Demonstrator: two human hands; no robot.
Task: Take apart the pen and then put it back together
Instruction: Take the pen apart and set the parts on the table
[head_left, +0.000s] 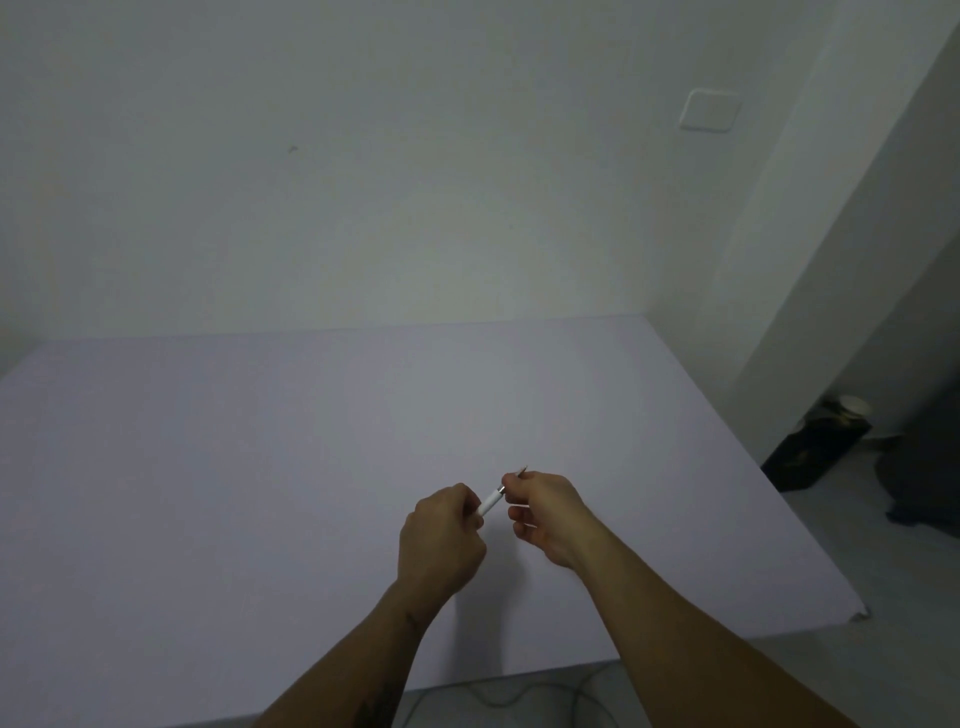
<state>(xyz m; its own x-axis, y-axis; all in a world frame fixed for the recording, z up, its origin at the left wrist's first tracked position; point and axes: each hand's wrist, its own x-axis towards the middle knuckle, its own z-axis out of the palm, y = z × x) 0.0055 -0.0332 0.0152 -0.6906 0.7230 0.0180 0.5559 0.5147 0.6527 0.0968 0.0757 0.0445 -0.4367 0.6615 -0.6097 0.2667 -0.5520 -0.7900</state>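
Head view looks down on 2 bare hands held close together above a pale lilac table (260, 467). Off the table's right edge, on the floor, stands a dark box (815, 452) with a round pale thing (852, 404) at its top; whether that sits inside the box or behind it is not clear.

Between the hands runs a white pen (491, 503), tilted so that its far end points up and to the right. It is held in the air above the table, not resting on it. Left hand (441, 540) is curled closed around the pen's lower end, which is hidden in the fist. Right hand (545, 512) pinches the upper end between thumb and forefinger, with the other fingers loosely curled below. A thin metal ring shows on the pen just beside the right fingers, and a small pointed tip sticks out past them on the far side. Only a short white stretch of the pen is visible between the 2 hands.

Both forearms reach in from the bottom edge. Behind the table rises a plain wall (363, 182) with a white switch plate (710, 110) at upper right.
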